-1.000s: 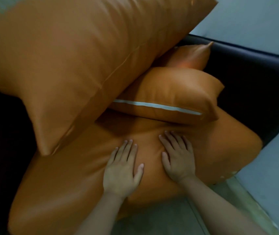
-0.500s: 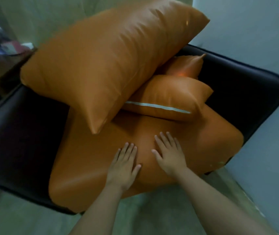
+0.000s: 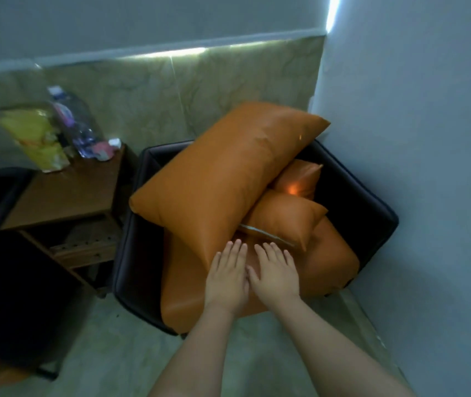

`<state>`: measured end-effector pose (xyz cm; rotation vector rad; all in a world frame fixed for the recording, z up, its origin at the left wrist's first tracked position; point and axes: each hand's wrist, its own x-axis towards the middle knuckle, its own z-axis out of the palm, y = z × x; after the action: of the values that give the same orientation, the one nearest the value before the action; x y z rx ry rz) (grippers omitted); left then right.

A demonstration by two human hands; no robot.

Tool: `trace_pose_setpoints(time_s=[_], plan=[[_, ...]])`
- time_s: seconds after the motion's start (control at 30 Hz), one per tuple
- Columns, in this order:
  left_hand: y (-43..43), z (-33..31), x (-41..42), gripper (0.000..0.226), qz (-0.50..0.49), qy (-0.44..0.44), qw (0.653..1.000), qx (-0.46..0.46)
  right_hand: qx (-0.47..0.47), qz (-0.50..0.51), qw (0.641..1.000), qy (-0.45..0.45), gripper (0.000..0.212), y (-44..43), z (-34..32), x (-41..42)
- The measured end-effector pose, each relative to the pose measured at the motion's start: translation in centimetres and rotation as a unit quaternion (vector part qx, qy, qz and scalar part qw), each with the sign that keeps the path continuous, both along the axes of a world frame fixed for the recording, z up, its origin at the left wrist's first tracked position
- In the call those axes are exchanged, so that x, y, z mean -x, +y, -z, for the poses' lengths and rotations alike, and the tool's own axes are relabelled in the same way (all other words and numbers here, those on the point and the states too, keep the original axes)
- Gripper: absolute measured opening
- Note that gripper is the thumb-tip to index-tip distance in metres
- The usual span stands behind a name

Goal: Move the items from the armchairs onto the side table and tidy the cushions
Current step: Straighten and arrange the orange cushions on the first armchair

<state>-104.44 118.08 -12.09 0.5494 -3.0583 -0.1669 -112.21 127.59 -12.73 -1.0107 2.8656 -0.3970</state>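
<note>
A dark armchair (image 3: 371, 207) in the room's corner holds an orange seat cushion (image 3: 331, 262). A large orange back cushion (image 3: 222, 179) leans tilted across it. A smaller orange cushion with a white zip (image 3: 283, 219) lies beside it, and another small one (image 3: 300, 179) sits behind. My left hand (image 3: 227, 277) and my right hand (image 3: 277, 275) lie flat side by side on the seat cushion's front, fingers apart, holding nothing. The wooden side table (image 3: 65, 193) to the left carries a yellow packet (image 3: 35, 138), a plastic bottle (image 3: 76, 121) and small items.
A second dark armchair (image 3: 5, 270) stands at the left, next to the side table. Walls close in behind and to the right of the corner armchair. Pale floor (image 3: 119, 353) lies in front of it.
My view has pulled back and up, so the side table and second armchair now show. My hands have slid together on the seat cushion and now almost touch.
</note>
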Motion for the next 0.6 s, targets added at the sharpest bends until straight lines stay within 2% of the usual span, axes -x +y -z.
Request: trace_pose_setpoints(time_s=[0.1,0.27,0.4,0.5,0.6], plan=[[-0.3,-7.0,-1.6,0.066,-0.02,0.004,0.999,0.03,-0.001,-0.031,0.999,0.037,0.067,1.0,-7.0,-0.4],[-0.4,-15.6,-5.6,0.067,-0.063,0.06,0.994,0.069,0.02,-0.074,0.992,0.097,0.06,0.9,-15.9,-2.3],[-1.8,-19.4,-9.7,0.063,-0.129,0.075,0.983,0.108,0.047,-0.118,0.982,0.14,0.061,-1.0,-20.3,-4.8],[-3.4,-21.5,-13.2,0.063,-0.179,0.091,0.974,0.105,0.049,-0.144,0.975,0.163,0.074,-3.2,-21.9,-7.1],[-5.7,-22.3,-17.1,0.063,-0.205,0.081,0.971,0.096,0.042,-0.171,0.971,0.164,0.065,-6.0,-23.0,-10.0]])
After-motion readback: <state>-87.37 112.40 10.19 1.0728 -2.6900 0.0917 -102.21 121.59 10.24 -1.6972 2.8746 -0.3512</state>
